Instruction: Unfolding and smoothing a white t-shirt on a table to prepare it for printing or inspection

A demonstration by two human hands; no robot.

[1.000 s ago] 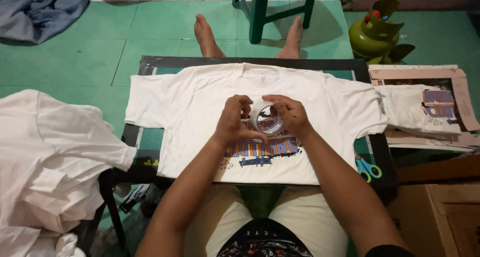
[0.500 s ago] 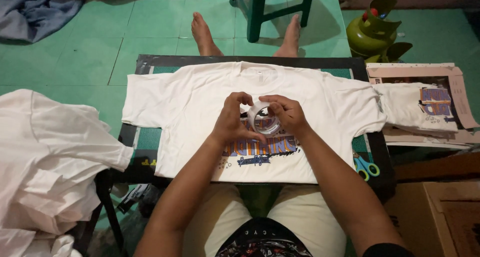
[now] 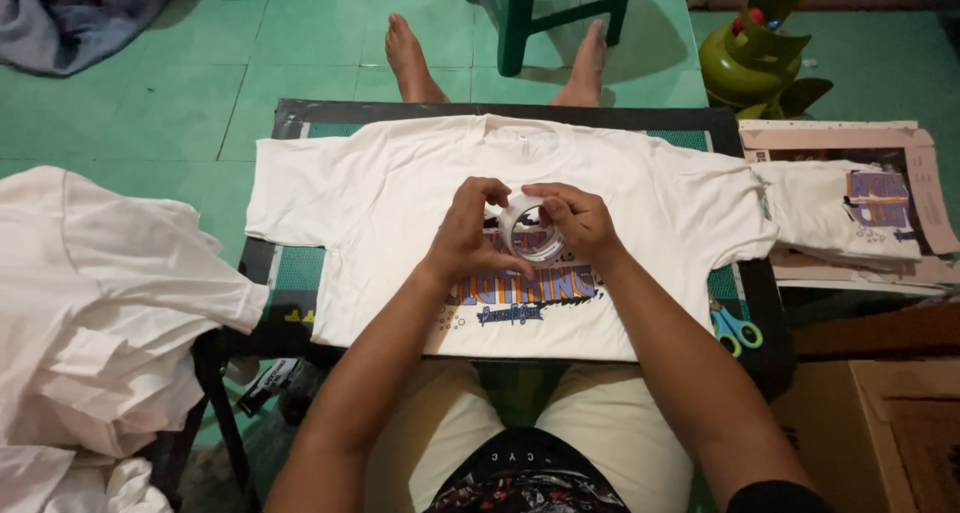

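Observation:
A white T-shirt (image 3: 400, 203) with a blue and orange print lies flat on a low dark table (image 3: 300, 273) over my lap. Above the print both hands hold a roll of clear tape (image 3: 530, 235). My left hand (image 3: 470, 228) grips the roll's left side, thumb and fingers curled round it. My right hand (image 3: 575, 218) pinches its upper right edge. The roll is upright, its hole facing me.
A heap of white shirts (image 3: 90, 313) lies at the left. Blue-handled scissors (image 3: 735, 328) rest on the table's right edge. A folded printed shirt on paper (image 3: 860, 208), a green gas cylinder (image 3: 755, 58), a green stool (image 3: 545, 13) and my bare feet (image 3: 410, 58) lie beyond.
Both hands with the tape roll stay over the print; the fingers have shifted slightly round the roll. The view has tilted a little.

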